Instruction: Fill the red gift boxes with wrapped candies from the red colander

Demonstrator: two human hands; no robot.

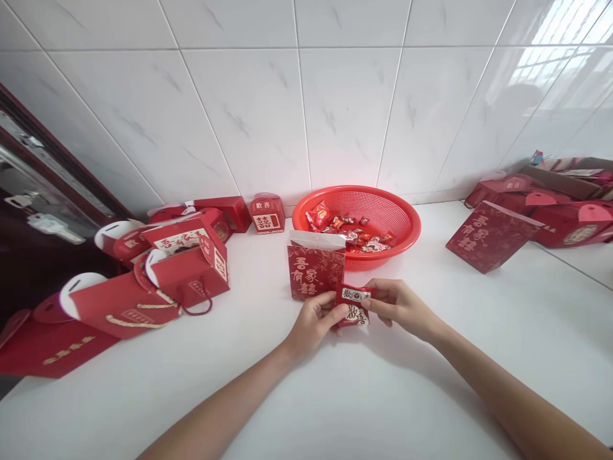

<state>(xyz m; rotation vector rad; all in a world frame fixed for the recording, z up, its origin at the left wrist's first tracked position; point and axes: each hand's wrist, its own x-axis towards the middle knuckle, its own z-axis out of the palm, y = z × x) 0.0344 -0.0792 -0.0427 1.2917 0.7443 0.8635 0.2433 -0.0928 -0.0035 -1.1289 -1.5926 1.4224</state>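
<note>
The left hand (311, 326) and right hand (405, 308) pinch a small red packet (355, 314) between them, its long axis hard to tell, while an upright red box (316, 268) stands just beyond the nearer, left fingers.

I monitor one head-worn view. It looks forward and down from the near side of the white worktop (345, 409), near the left hand (313, 324) and right hand (401, 306), reaching the tiled wall (239, 121) beyond.
</note>
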